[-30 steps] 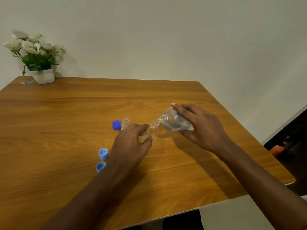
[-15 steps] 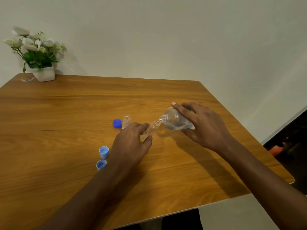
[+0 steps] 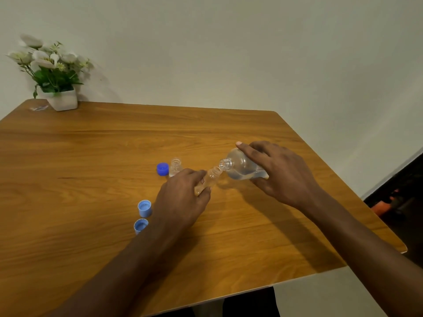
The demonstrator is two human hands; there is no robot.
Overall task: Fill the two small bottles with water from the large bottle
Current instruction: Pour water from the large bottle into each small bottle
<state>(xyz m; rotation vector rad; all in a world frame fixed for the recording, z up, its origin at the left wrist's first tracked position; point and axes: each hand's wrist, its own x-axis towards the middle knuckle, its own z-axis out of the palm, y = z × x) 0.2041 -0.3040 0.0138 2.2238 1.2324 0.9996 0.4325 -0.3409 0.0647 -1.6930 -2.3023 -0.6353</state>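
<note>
Left grip [image 3: 180, 197]: small bottle [image 3: 211, 176]; right grip [image 3: 281, 172]: large bottle [image 3: 240, 167]; second bottle [image 3: 175, 167], cap [image 3: 162, 168] behind.

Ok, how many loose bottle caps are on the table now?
3. One dark blue cap beside the standing small bottle; two light blue caps, open side up, just left of the left forearm. The arms might hide another.

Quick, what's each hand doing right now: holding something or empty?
Left hand: grips a tilted small bottle.
Right hand: grips the large bottle, tipped toward the small bottle's mouth.
</note>
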